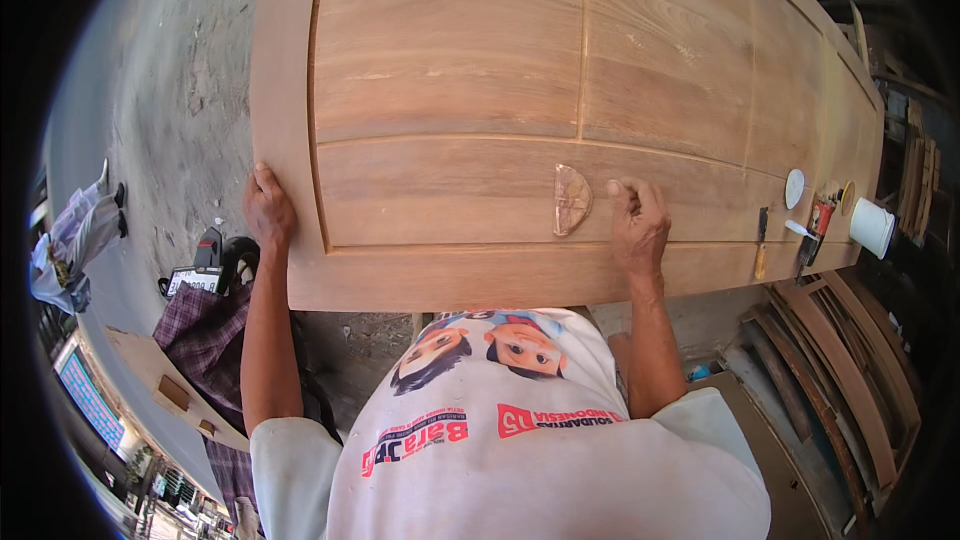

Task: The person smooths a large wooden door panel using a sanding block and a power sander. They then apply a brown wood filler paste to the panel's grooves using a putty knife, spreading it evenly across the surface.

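A large wooden door [420, 275] with recessed panels lies flat in front of me. My left hand [268, 208] grips its left edge, fingers curled at the rim. My right hand [640, 225] is over the near panel with its fingers bent and thumb close to the forefinger; whatever they hold, if anything, is hidden. Just left of it, a brownish half-round piece [572, 200], perhaps a folded sanding disc, rests on the panel, apart from the hand.
On the door's right end are a slim tool with an orange handle [760, 258], a white disc [795, 188], a red and black power tool [820, 223] and a white tub [873, 227]. Curved timber pieces [850, 370] stand at the right. A parked motorbike [208, 265] is at left.
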`<state>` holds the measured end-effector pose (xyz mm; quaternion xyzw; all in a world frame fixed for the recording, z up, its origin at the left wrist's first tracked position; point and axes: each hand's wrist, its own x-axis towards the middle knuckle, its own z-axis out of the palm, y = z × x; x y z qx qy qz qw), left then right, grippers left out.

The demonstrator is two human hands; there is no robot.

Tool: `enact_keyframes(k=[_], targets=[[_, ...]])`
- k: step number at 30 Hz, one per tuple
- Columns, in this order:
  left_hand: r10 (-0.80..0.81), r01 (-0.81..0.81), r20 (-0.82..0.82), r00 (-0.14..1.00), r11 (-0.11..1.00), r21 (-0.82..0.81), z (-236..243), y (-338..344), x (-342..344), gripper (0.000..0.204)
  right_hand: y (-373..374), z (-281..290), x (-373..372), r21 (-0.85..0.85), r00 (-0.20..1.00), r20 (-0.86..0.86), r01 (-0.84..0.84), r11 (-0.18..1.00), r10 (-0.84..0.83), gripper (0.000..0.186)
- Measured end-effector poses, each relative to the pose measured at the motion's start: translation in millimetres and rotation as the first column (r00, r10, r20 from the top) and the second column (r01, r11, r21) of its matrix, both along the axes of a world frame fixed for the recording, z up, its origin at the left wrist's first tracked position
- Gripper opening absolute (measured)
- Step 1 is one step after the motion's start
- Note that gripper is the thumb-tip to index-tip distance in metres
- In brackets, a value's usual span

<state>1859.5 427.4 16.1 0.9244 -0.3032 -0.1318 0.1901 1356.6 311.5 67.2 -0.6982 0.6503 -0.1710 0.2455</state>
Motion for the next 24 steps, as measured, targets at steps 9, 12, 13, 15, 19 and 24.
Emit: enact_keyframes(k=[9, 12, 13, 15, 19, 24], targets=[[0.007, -0.008, -0.024, 1.000, 1.000, -0.028, 1, -3, -2, 0.065, -16, -40, -318, -0.195, 0.577, -0.688, 0.438, 0.878, -0.441, 0.047], [0.028, -0.028, -0.014, 1.000, 0.999, 0.023, 4, -1, 0, 0.067, -17, -38, -331, -0.165, 0.663, -0.642, 0.370, 0.915, -0.384, 0.043], [0.029, -0.028, -0.010, 1.000, 0.999, 0.037, 3, -1, 0, 0.067, -19, -40, -334, -0.173, 0.696, -0.616, 0.338, 0.925, -0.369, 0.040], [0.031, -0.031, -0.006, 0.999, 0.998, 0.055, -1, 0, 2, 0.067, -24, -46, -335, -0.191, 0.755, -0.565, 0.271, 0.943, -0.332, 0.036], [0.064, -0.063, -0.003, 0.998, 0.997, 0.047, 0, 4, 0, 0.067, -68, 7, -165, -0.047, 0.922, -0.384, 0.033, 0.998, -0.049, 0.030], [0.088, -0.087, -0.022, 0.996, 0.995, 0.041, 2, 0, -1, 0.067, -132, 38, -4, 0.012, 0.901, -0.355, -0.263, 0.965, 0.250, 0.027]])
